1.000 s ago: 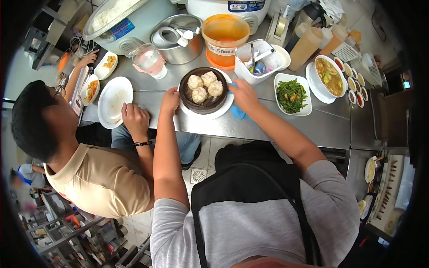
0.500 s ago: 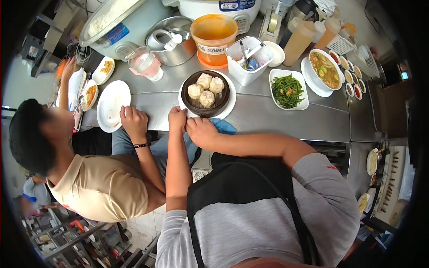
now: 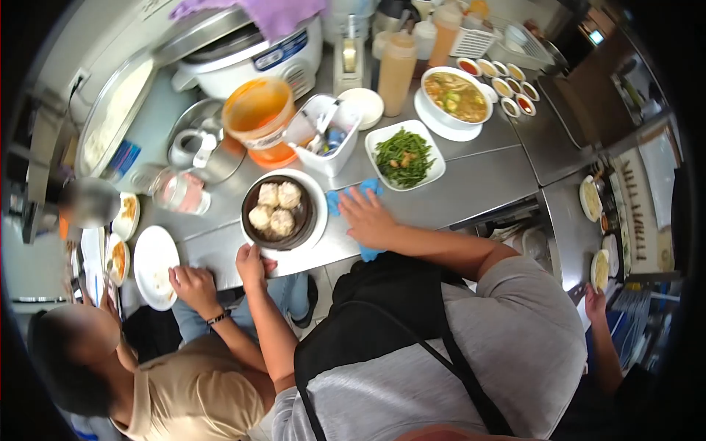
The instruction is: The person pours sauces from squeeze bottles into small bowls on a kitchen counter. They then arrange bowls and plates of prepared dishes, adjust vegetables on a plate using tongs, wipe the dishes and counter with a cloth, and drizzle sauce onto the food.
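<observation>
Several pale dumplings (image 3: 280, 209) sit in a dark round bowl (image 3: 309, 234) on a white plate (image 3: 321, 213) at the table's front edge. My left hand (image 3: 254, 264) is closed on the near rim of that plate, its fingertips partly hidden. To the right of the plate, my right hand (image 3: 368, 218) lies flat with fingers stretched over a blue cloth (image 3: 371, 185), pressing it to the steel. Some of the cloth shows beyond the fingers and below the palm. A square dish of green beans (image 3: 404, 157) stands just beyond my right hand.
Behind the dumplings stand an orange sauce tub (image 3: 257, 121), a white utensil bin (image 3: 327, 154) and a glass (image 3: 180, 192). A soup bowl (image 3: 457, 95) and small sauce cups (image 3: 507, 87) are at the right. A co-worker's hand (image 3: 195, 288) rests by an oval plate (image 3: 156, 268).
My right hand has moved away from my left hand, to the right along the table with the blue cloth, its fingers now spread. The view has shifted right. A hand appears at the far right.
</observation>
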`<state>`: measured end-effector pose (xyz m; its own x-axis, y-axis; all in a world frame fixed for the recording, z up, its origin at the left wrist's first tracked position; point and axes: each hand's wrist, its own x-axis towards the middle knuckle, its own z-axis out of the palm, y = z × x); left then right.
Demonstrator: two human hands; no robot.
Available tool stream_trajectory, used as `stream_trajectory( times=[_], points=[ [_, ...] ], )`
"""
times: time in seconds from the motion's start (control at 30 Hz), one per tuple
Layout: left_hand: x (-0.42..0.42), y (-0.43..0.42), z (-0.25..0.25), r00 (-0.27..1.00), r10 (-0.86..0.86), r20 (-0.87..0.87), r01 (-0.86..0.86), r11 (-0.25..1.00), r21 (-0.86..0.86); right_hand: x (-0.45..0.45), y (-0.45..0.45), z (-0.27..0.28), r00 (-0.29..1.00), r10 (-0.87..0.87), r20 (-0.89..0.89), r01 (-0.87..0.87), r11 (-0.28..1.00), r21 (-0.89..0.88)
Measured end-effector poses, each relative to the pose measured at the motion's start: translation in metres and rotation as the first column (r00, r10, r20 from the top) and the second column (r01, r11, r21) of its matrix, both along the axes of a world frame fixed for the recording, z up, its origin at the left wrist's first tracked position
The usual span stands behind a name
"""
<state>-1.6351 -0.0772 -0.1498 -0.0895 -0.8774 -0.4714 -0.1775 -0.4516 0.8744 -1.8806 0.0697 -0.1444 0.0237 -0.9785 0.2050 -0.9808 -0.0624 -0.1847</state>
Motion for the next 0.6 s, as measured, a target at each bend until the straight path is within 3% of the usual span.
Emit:
stream_trajectory(
  times=[0.07,0.1,0.2,0.27,0.33,0.4,0.43,0.47,0.53,0.57,0.6],
  points=[
    [-0.001,0.001,0.001,1.0,0.025,0.016,-0.025,1.0,-0.007,-0.005,-0.001,-0.009,0.999,0.043,0.006,-0.043,0.998,0.048],
    [0.0,0.0,-0.002,1.0,0.026,0.0,-0.026,0.999,-0.021,-0.013,-0.006,0.01,0.993,0.046,0.113,-0.061,0.99,0.125],
    [0.002,0.005,-0.006,0.997,0.079,0.006,-0.079,0.995,-0.062,-0.062,-0.015,0.074,0.922,0.021,0.386,-0.018,1.0,-0.012],
    [0.0,0.015,-0.006,0.984,0.174,0.024,-0.17,0.978,-0.119,-0.118,-0.017,0.095,0.919,-0.057,0.391,0.179,0.943,-0.281],
    [-0.012,0.033,0.004,0.942,0.332,0.052,-0.317,0.928,-0.194,-0.19,-0.016,0.118,0.852,-0.139,0.505,0.337,0.885,-0.323],
    [-0.001,0.043,-0.033,0.868,0.466,0.17,-0.23,0.682,-0.695,-0.262,-0.022,0.121,0.531,-0.167,0.831,0.564,0.801,-0.199],
    [-0.024,0.065,-0.005,0.842,0.518,0.152,-0.252,0.626,-0.738,-0.295,-0.031,0.119,0.492,-0.221,0.842,0.63,0.758,-0.169],
    [-0.044,0.08,0.003,0.872,0.451,0.19,-0.148,0.613,-0.776,-0.326,-0.041,0.115,0.452,-0.271,0.85,0.688,0.713,-0.139],
    [-0.081,0.114,0.01,0.895,0.345,0.284,0.04,0.57,-0.82,-0.389,-0.071,0.074,0.615,-0.451,0.647,0.714,0.666,-0.214],
    [-0.111,0.133,0.023,0.942,0.133,0.309,0.141,0.678,-0.722,-0.405,-0.09,0.061,0.685,-0.506,0.524,0.695,0.67,-0.262],
    [-0.134,0.144,0.024,0.913,-0.052,0.404,0.359,0.571,-0.738,-0.403,-0.099,0.067,0.639,-0.45,0.623,0.683,0.705,-0.192]
  ],
)
